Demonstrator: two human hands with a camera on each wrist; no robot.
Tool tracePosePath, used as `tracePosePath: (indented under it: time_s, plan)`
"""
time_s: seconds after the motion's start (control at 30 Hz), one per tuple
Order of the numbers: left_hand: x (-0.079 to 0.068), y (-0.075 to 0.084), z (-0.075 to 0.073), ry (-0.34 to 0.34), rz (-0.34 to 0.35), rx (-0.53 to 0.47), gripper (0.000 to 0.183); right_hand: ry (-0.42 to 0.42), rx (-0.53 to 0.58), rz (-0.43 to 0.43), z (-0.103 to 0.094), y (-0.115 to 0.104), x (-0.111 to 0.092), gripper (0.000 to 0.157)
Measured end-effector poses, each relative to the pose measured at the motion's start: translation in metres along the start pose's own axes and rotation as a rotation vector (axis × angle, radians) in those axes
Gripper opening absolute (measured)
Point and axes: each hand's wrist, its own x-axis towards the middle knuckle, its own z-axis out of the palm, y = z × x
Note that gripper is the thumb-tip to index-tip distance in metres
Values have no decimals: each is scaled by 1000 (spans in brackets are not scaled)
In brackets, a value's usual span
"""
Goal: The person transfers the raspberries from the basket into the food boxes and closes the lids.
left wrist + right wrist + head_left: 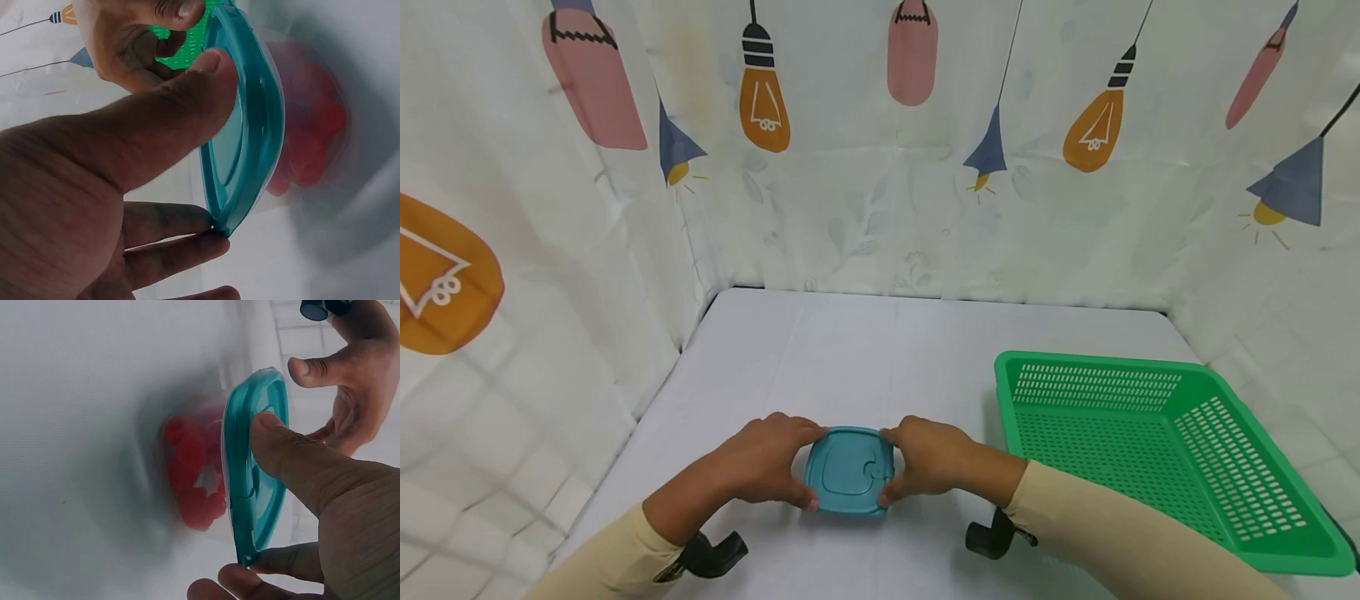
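Observation:
A small clear plastic food container (310, 119) with several red pieces inside stands on the white table, a teal lid (847, 472) on its top. My left hand (769, 461) grips the lid's left side, thumb at the near corner and fingers at the far corner. On the opposite side my right hand (936, 458) holds the lid the same way, its thumb (275, 434) against the rim. From above, the lid hides the container; the wrist views show its clear wall and the red pieces (190, 472) through it.
To the right stands a large green perforated basket (1090, 429), close to my right forearm. The white-covered table (850, 350) ends at a patterned curtain (880, 208) behind and at the sides. Black wrist mounts (715, 557) hang under both forearms.

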Motion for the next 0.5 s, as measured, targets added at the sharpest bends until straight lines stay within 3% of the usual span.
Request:
tracePosePath:
  time_s: [0.5]
  plan:
    - [-1, -1, 1, -6, 52, -10, 91, 0, -3, 10, -2, -4, -3, 87]
